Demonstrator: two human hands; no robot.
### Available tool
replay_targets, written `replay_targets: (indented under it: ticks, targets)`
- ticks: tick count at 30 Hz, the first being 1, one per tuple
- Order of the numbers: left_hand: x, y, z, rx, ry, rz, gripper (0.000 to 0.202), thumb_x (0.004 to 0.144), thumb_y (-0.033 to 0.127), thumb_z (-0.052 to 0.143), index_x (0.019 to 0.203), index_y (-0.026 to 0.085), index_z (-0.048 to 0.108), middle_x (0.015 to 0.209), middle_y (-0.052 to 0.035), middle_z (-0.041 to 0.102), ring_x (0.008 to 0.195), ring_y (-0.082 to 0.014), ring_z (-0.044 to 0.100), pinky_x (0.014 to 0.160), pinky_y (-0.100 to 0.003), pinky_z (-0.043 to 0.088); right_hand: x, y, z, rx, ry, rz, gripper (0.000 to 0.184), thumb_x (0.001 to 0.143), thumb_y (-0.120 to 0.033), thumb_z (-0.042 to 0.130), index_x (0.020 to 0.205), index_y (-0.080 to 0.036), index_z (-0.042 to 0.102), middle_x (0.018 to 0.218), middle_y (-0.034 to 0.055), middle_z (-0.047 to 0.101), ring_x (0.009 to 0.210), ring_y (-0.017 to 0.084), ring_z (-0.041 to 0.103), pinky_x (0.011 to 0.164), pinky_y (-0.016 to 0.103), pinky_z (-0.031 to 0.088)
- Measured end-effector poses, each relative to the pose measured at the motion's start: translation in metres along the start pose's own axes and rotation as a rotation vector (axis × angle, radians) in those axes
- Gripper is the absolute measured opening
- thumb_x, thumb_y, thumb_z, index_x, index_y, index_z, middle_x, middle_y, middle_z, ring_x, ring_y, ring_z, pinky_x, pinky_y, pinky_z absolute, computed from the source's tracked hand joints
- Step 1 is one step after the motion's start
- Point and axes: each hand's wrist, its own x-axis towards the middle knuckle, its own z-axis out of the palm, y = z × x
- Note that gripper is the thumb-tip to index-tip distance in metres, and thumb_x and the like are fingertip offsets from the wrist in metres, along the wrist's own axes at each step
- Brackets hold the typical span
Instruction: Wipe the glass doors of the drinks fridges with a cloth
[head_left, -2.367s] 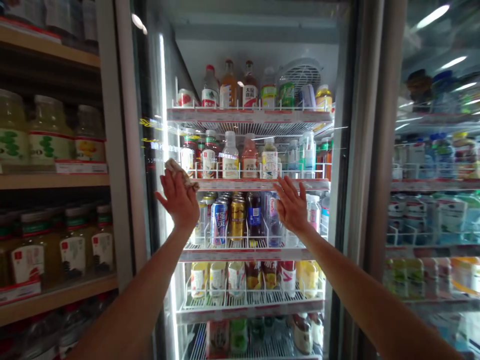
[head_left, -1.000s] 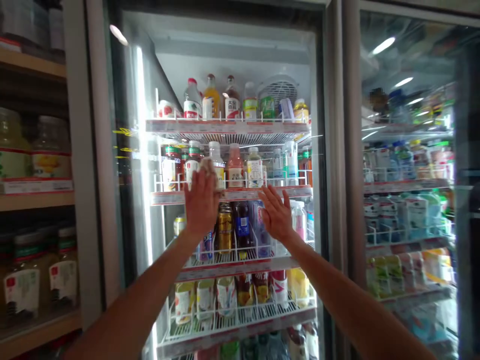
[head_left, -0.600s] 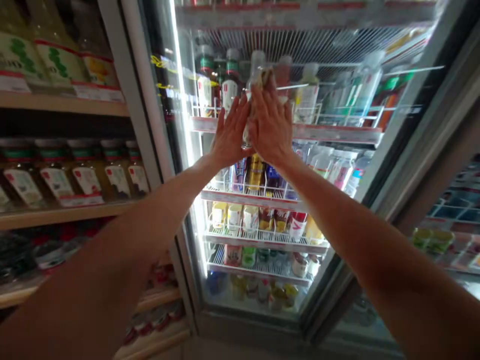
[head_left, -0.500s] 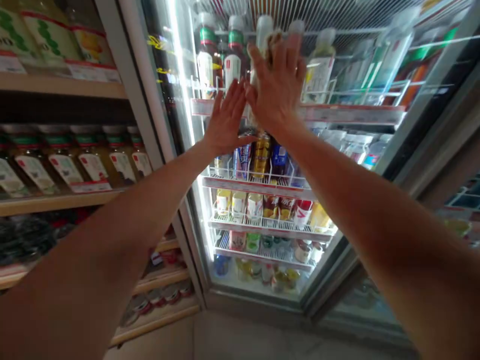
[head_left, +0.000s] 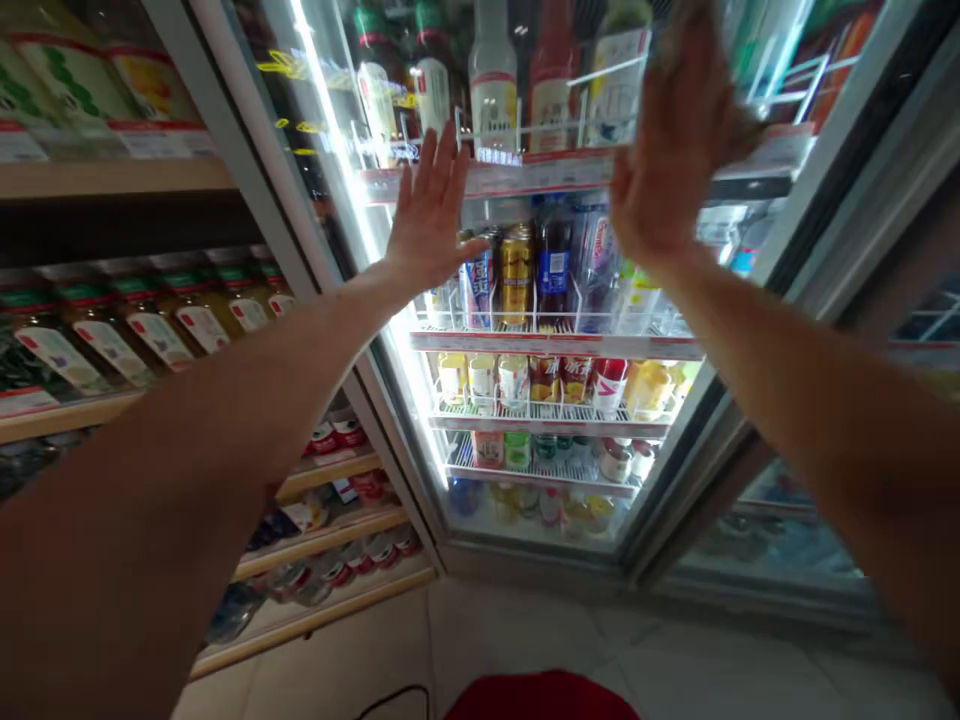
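I face the glass door [head_left: 375, 330] of a lit drinks fridge. My left hand [head_left: 433, 212] lies flat on the glass with fingers spread and nothing in it, in front of a red-edged shelf [head_left: 540, 172]. My right hand [head_left: 675, 140] is higher and further right, also flat against the glass. It presses a brownish cloth [head_left: 741, 125] onto the pane, and only an edge of the cloth shows beside the palm. Cans [head_left: 516, 272] and bottles [head_left: 493, 85] stand on wire shelves behind the glass.
Wooden shelves [head_left: 112, 178] with jars and bottles [head_left: 112, 345] run along the left. A second fridge door [head_left: 832, 420] adjoins on the right. The floor below is pale tile [head_left: 525, 640], with something red [head_left: 544, 698] at the bottom edge.
The cloth went from my left hand to my right hand. My right hand has since slid up and to the right across the glass. My view has tilted downward and closer.
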Motion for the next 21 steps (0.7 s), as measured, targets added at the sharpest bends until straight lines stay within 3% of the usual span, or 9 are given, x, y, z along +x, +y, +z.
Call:
replay_targets:
  ticks: [2, 4, 8, 10, 11, 13, 16, 18, 21]
  targets:
    - [-0.002, 0.004, -0.002, -0.016, -0.043, -0.015, 0.087, 0.08, 0.046, 0.055, 0.145, 0.01, 0.011, 0.155, -0.0097, 0.002, 0.143, -0.021, -0.006, 0.116, -0.048, 0.005, -0.015, -0.032, 0.005, 0.117, -0.294, -0.163, 0.027, 0.087, -0.023, 0.046, 0.095, -0.013, 0.069, 0.142, 0.0098, 0.036, 0.133, 0.025, 0.032, 0.107, 0.05, 0.026]
    - [-0.004, 0.006, -0.001, -0.022, -0.081, -0.031, 0.089, 0.079, 0.046, 0.057, 0.145, 0.009, 0.01, 0.155, -0.0115, 0.001, 0.143, -0.0234, -0.004, 0.115, -0.05, 0.006, -0.009, -0.031, -0.001, 0.161, -0.409, -0.266, 0.034, 0.088, -0.027, 0.038, 0.1, -0.014, 0.067, 0.142, 0.0064, 0.038, 0.133, 0.023, 0.033, 0.109, 0.048, 0.022]
    - [-0.005, 0.009, 0.007, -0.055, -0.052, -0.087, 0.095, 0.074, 0.041, 0.065, 0.146, 0.011, 0.011, 0.155, -0.0155, 0.003, 0.143, -0.0293, -0.002, 0.114, -0.054, 0.008, 0.036, 0.03, -0.025, 0.018, -0.157, -0.111, 0.056, 0.09, -0.041, 0.021, 0.11, -0.007, 0.061, 0.148, 0.0074, 0.025, 0.137, 0.029, 0.02, 0.109, 0.048, 0.012]
    - [-0.005, 0.012, 0.011, -0.082, -0.019, -0.115, 0.096, 0.073, 0.042, 0.066, 0.147, 0.014, 0.011, 0.155, -0.0159, 0.004, 0.143, -0.0303, -0.002, 0.114, -0.055, 0.009, 0.035, 0.039, -0.035, -0.006, -0.107, -0.041, 0.054, 0.092, -0.037, 0.024, 0.126, -0.005, 0.05, 0.15, 0.0109, 0.023, 0.139, 0.029, 0.015, 0.11, 0.05, 0.01]
    - [-0.006, 0.014, 0.013, -0.09, -0.014, -0.131, 0.095, 0.074, 0.044, 0.065, 0.147, 0.015, 0.011, 0.155, -0.016, 0.003, 0.143, -0.0304, -0.002, 0.114, -0.055, 0.01, 0.023, 0.034, -0.039, 0.001, -0.126, -0.036, 0.053, 0.093, -0.033, 0.025, 0.133, -0.005, 0.042, 0.15, 0.0123, 0.024, 0.14, 0.028, 0.016, 0.11, 0.05, 0.011]
    - [-0.009, 0.018, 0.016, -0.085, -0.016, -0.164, 0.092, 0.077, 0.049, 0.06, 0.147, 0.014, 0.013, 0.154, -0.017, 0.003, 0.143, -0.0307, -0.001, 0.113, -0.055, 0.012, -0.016, 0.012, -0.044, 0.125, -0.332, -0.215, 0.046, 0.091, -0.016, 0.024, 0.13, -0.012, 0.049, 0.151, 0.0086, 0.027, 0.141, 0.023, 0.017, 0.113, 0.051, 0.013]
    - [-0.015, 0.023, 0.022, -0.038, 0.017, -0.18, 0.087, 0.082, 0.055, 0.05, 0.146, 0.01, 0.015, 0.153, -0.0194, 0.007, 0.142, -0.0315, 0.003, 0.112, -0.055, 0.015, -0.06, -0.005, -0.036, 0.142, -0.429, -0.467, 0.05, 0.087, -0.005, 0.03, 0.122, -0.029, 0.056, 0.139, -0.0061, 0.048, 0.128, 0.007, 0.044, 0.11, 0.031, 0.035]
    - [-0.018, 0.022, 0.028, 0.002, 0.066, -0.171, 0.085, 0.083, 0.058, 0.044, 0.146, 0.008, 0.016, 0.153, -0.0208, 0.01, 0.142, -0.032, 0.004, 0.112, -0.056, 0.016, -0.048, 0.008, -0.026, 0.075, -0.387, -0.478, 0.048, 0.087, -0.007, 0.035, 0.126, -0.029, 0.052, 0.138, -0.0044, 0.05, 0.129, 0.01, 0.043, 0.112, 0.037, 0.034]
    - [-0.02, 0.016, 0.038, 0.045, 0.133, -0.15, 0.084, 0.085, 0.062, 0.037, 0.146, 0.008, 0.017, 0.152, -0.0209, 0.014, 0.142, -0.0319, 0.007, 0.111, -0.055, 0.018, 0.005, 0.033, -0.016, -0.062, -0.201, -0.235, 0.049, 0.089, -0.017, 0.039, 0.137, -0.02, 0.04, 0.148, 0.0072, 0.036, 0.14, 0.023, 0.025, 0.114, 0.053, 0.023]
